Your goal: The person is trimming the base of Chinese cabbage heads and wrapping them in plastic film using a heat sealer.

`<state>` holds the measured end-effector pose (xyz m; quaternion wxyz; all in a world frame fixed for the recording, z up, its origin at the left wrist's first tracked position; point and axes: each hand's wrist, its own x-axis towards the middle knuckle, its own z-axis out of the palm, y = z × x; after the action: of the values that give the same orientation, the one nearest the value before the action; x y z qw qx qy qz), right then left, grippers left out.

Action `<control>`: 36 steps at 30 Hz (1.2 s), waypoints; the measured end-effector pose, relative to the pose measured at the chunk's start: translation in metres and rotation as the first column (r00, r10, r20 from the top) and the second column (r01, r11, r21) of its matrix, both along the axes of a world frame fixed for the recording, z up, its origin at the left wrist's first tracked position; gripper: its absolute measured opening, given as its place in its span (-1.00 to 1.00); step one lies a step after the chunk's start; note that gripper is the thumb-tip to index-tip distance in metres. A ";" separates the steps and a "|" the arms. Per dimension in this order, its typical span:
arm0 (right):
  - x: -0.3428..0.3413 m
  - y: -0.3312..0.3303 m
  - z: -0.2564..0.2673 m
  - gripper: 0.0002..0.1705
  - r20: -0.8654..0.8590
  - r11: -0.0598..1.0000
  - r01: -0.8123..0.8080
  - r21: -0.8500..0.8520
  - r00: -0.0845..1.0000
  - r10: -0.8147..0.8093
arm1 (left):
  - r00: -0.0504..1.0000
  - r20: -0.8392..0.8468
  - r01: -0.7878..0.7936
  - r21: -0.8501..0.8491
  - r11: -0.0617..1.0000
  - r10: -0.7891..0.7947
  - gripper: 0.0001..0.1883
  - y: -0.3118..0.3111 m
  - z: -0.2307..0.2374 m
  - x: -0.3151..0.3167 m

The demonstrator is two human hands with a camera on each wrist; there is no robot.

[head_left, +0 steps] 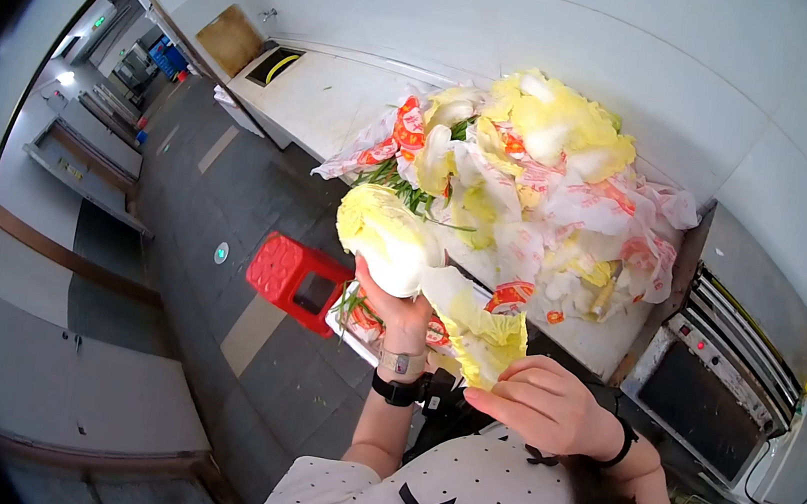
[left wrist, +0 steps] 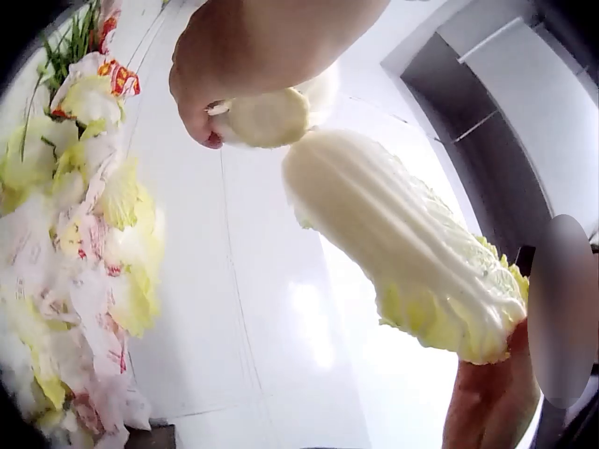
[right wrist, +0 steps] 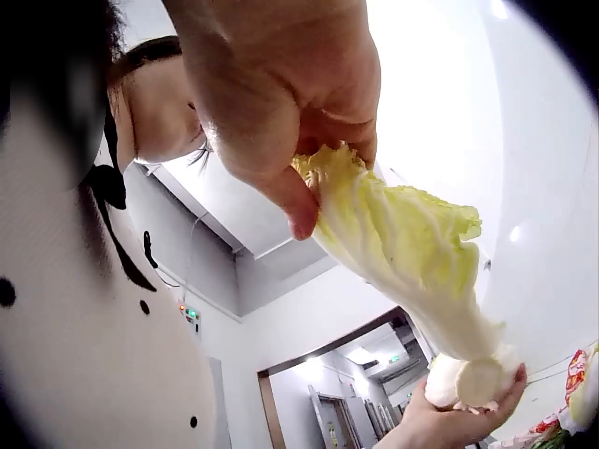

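My left hand (head_left: pixel 395 308) grips a napa cabbage (head_left: pixel 387 235) around its white base, its yellow leafy end pointing away to the upper left. The cut stem end (right wrist: pixel 480 382) faces back in the right wrist view. My right hand (head_left: pixel 546 406) pinches the leafy tip of one outer cabbage leaf (head_left: pixel 479 332) between thumb and fingers. That leaf is bent away from the head, its white rib (left wrist: pixel 374 210) reaching back to the stem end. In the right wrist view, the right hand (right wrist: pixel 290 103) has the leaf's frilled edge tucked under its fingers.
A white counter (head_left: pixel 332 92) along the wall carries plastic bags (head_left: pixel 579 218), loose cabbage leaves (head_left: pixel 566 121) and green stalks (head_left: pixel 396 186). At its right stands a metal appliance (head_left: pixel 713 361). A red stool (head_left: pixel 294 279) is on the floor to the left, beside a doorway.
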<state>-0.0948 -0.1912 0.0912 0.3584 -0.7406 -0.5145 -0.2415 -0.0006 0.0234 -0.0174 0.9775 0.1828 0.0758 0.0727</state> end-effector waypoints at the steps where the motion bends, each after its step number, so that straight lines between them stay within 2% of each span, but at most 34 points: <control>1: 0.000 0.000 -0.001 -0.55 -0.026 1.000 -0.008 0.005 1.000 0.008 | 0.999 -0.013 -0.049 0.015 0.999 0.049 -0.34 0.003 0.000 -0.002; 4: -0.001 -0.002 -0.006 -0.55 -0.110 0.984 -0.090 0.154 0.988 0.108 | 0.940 -0.119 -0.305 0.132 0.943 0.321 -0.35 0.015 -0.006 0.006; 5: -0.005 -0.001 -0.005 -0.63 -0.106 0.954 -0.114 0.278 0.983 0.149 | 0.910 -0.083 -0.379 0.235 0.895 0.407 -0.35 0.016 -0.006 0.007; 8: -0.001 -0.011 0.015 -0.66 -0.348 0.985 -0.050 0.164 0.932 0.106 | 0.948 -0.065 -0.302 0.116 0.946 0.311 -0.32 0.033 0.005 -0.004; 9: 0.003 -0.018 0.012 -0.61 -0.512 0.999 -0.009 0.053 0.858 0.035 | 0.982 -0.005 -0.190 0.017 0.982 0.190 -0.28 0.041 0.005 -0.007; 10: 0.010 -0.017 0.023 -0.56 -0.659 0.989 0.050 -0.139 0.741 -0.130 | 0.994 0.059 -0.087 -0.008 0.996 0.087 -0.27 0.045 0.004 -0.010; 11: 0.021 -0.015 0.016 -0.56 -0.688 0.993 0.009 -0.116 0.720 -0.087 | 0.992 0.122 0.017 -0.026 1.000 -0.014 -0.26 0.049 0.005 -0.013; 12: 0.034 -0.012 0.003 -0.56 -0.717 0.995 -0.032 -0.091 0.695 -0.043 | 0.975 0.208 0.103 -0.136 0.985 -0.073 -0.23 0.046 0.016 -0.017; 13: 0.047 -0.010 -0.005 -0.57 -0.733 0.984 -0.099 -0.150 0.679 -0.043 | 0.949 0.288 0.201 -0.233 0.952 -0.129 -0.20 0.042 0.027 -0.021; 14: 0.063 -0.006 -0.018 -0.55 -0.752 0.976 -0.169 -0.140 0.659 0.006 | 0.947 0.293 0.207 -0.236 0.949 -0.134 -0.18 0.040 0.029 -0.024; 16: 0.090 0.003 -0.028 -0.53 -0.714 0.985 -0.118 -0.129 0.700 -0.010 | 0.943 0.301 0.224 -0.247 0.943 -0.145 -0.15 0.035 0.028 -0.030; 17: 0.111 0.005 -0.037 -0.53 -0.773 0.997 -0.032 -0.068 0.634 -0.033 | 0.888 0.388 0.316 -0.128 0.940 -0.246 -0.11 0.038 0.013 -0.030; 18: 0.133 0.003 -0.041 -0.54 -0.827 0.998 0.060 -0.014 0.560 -0.045 | 0.910 0.335 0.301 -0.129 0.945 -0.244 -0.11 0.037 0.009 -0.031; 20: 0.172 -0.005 -0.021 -0.54 -0.790 0.912 0.247 0.328 0.602 0.121 | 0.926 0.273 0.305 -0.128 0.944 -0.262 -0.09 0.030 0.012 -0.036; 22: 0.216 -0.019 -0.026 -0.49 -0.726 0.759 0.510 0.405 0.684 -0.072 | 0.919 0.254 0.342 -0.130 0.931 -0.302 -0.07 0.022 0.025 -0.043; 23: 0.218 -0.021 -0.031 -0.49 -0.546 0.698 0.628 0.344 0.739 -0.395 | 0.916 0.249 0.357 -0.143 0.923 -0.315 -0.07 0.020 0.028 -0.044; 24: 0.218 -0.020 -0.031 -0.49 -0.299 0.598 0.734 0.323 0.679 -0.671 | 0.911 0.246 0.373 -0.155 0.915 -0.330 -0.06 0.017 0.034 -0.045; 25: 0.219 -0.021 -0.030 -0.49 -0.022 0.471 0.813 0.342 0.508 -0.861 | 0.896 0.326 0.389 -0.250 0.886 -0.302 -0.05 0.008 0.045 -0.048; 26: 0.213 -0.021 -0.032 -0.52 -0.177 0.601 0.738 0.307 0.665 -0.725 | 0.854 0.398 0.449 -0.243 0.860 -0.334 -0.05 0.005 0.049 -0.047; 27: 0.190 -0.013 -0.025 -0.56 -0.332 0.714 0.634 0.295 0.769 -0.546 | 0.806 0.467 0.508 -0.232 0.830 -0.364 -0.05 0.001 0.052 -0.045; 28: 0.165 -0.003 -0.019 -0.59 -0.477 0.801 0.513 0.309 0.812 -0.336 | 0.787 0.487 0.527 -0.210 0.824 -0.379 -0.05 -0.001 0.051 -0.044; 30: 0.124 0.017 -0.007 -0.68 -0.579 0.825 0.379 0.419 0.812 -0.079 | 0.779 0.484 0.524 -0.155 0.838 -0.397 -0.06 -0.004 0.049 -0.042; 31: 0.102 0.023 0.003 -0.70 -0.491 0.864 0.321 0.389 0.865 -0.101 | 0.791 0.462 0.503 -0.122 0.856 -0.400 -0.06 -0.005 0.048 -0.041; 32: 0.083 0.027 0.011 -0.71 -0.396 0.899 0.265 0.349 0.911 -0.115 | 0.888 0.329 0.342 -0.009 0.939 -0.321 -0.07 -0.009 0.049 -0.040; 33: 0.070 0.031 0.014 -0.66 -0.281 0.907 0.237 0.349 0.949 -0.140 | 0.956 0.207 0.182 0.129 0.975 -0.206 -0.08 -0.015 0.051 -0.040; 34: 0.060 0.036 0.016 -0.60 -0.163 0.915 0.211 0.344 0.973 -0.163 | 0.977 0.157 0.110 0.204 0.973 -0.143 -0.09 -0.020 0.054 -0.042; 35: 0.050 0.041 0.022 -0.55 -0.153 0.914 0.268 0.306 0.961 -0.230 | 0.991 0.105 0.046 0.283 0.958 -0.078 -0.10 -0.024 0.057 -0.044; 36: 0.042 0.045 0.028 -0.51 -0.139 0.908 0.324 0.265 0.945 -0.296 | 0.990 0.107 0.059 0.281 0.958 -0.092 -0.12 -0.028 0.062 -0.048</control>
<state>-0.0530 -0.1464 0.1196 0.4424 -0.7643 -0.3323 -0.3311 -0.0485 -0.0048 0.0448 0.9472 0.3157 -0.0007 0.0559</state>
